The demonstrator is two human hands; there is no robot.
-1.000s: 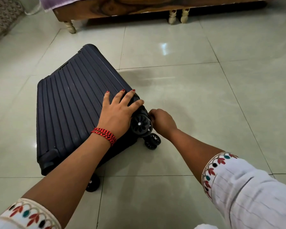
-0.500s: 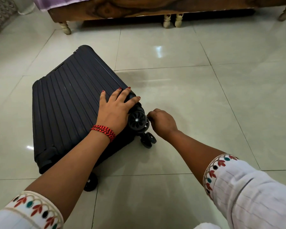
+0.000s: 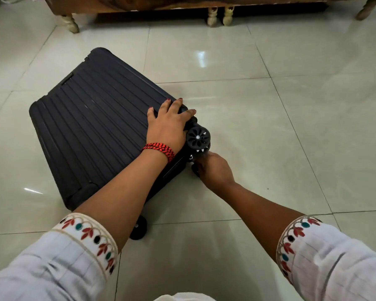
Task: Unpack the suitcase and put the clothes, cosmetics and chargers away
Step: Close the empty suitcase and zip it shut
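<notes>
Navy ribbed suitcase (image 3: 96, 131), closed, flat on the floor (image 3: 280, 127): your left hand (image 3: 167, 124) still pressed, fingers spread, on the corner by the wheel (image 3: 198, 137), your right hand (image 3: 215, 170) now dropped below it to the side seam, fingers hidden, grip unclear; likely starting the zip.

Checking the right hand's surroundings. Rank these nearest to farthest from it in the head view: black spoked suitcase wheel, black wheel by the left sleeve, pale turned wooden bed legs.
1. Black spoked suitcase wheel, just above the right hand.
2. Black wheel by the left sleeve, lower left.
3. Pale turned wooden bed legs, far top.
</notes>
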